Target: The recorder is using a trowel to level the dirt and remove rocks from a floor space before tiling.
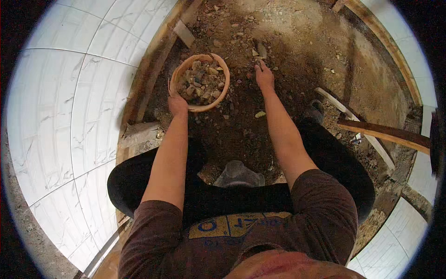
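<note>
Stones, rubble pieces and loose dirt (202,83) fill a round orange-tan bucket (226,83) that stands on the earth ahead of me, left of centre. My left hand (178,105) is closed on the near left side of its rim, the fingers partly hidden by the bucket. To the right of the bucket, my right hand (264,75) is wrapped round the handle of what looks like a small trowel (262,50). Its dirt-coloured blade points away from me, low against the soil, and hardly stands out from it.
White marbled tiles (104,79) lie on the left, edged by a wooden board (147,69). Loose soil and stones (241,125) cover the ground between my legs. A wooden beam (385,133) and a pale batten (355,121) cross at the right. A grey shoe (239,174) is close to me.
</note>
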A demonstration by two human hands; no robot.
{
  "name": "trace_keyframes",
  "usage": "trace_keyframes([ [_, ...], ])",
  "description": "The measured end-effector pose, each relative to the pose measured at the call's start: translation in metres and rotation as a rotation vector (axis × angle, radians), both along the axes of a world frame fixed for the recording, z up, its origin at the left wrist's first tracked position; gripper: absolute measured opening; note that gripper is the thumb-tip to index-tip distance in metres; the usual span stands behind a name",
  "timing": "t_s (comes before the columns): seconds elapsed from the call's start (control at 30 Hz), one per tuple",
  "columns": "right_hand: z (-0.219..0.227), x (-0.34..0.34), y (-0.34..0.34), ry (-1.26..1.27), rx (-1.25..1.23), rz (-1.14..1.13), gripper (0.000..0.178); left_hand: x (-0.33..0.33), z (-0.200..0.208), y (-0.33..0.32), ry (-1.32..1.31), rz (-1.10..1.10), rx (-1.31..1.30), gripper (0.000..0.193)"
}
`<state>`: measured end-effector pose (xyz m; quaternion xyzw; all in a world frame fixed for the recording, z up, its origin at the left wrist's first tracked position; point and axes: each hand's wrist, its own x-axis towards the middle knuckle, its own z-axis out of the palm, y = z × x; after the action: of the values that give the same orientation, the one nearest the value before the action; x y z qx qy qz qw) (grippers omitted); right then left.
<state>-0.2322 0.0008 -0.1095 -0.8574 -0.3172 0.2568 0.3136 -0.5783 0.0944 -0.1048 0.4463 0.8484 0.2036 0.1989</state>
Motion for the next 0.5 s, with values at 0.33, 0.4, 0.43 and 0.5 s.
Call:
trace_keyframes([
  [0.33, -0.046, -0.003, -0.019, 0.791, 0.329, -0.416, 0.052, 0.022, 0.022, -0.001, -0.225, -0.107, -0.275, 0.068],
  [0.4, -0.031, -0.02, -0.014, 0.903, 0.378, -0.476, 0.048, 0.006, 0.007, 0.0, -0.157, -0.098, -0.264, 0.069],
  [0.43, 0.024, -0.058, 0.003, 1.014, 0.363, -0.471, 0.048, -0.051, -0.024, 0.006, 0.072, -0.061, -0.124, 0.061],
  [0.5, 0.039, -0.055, 0.001, 1.065, 0.366, -0.549, 0.047, -0.052, -0.031, 0.011, 0.269, -0.108, -0.019, 0.057],
])
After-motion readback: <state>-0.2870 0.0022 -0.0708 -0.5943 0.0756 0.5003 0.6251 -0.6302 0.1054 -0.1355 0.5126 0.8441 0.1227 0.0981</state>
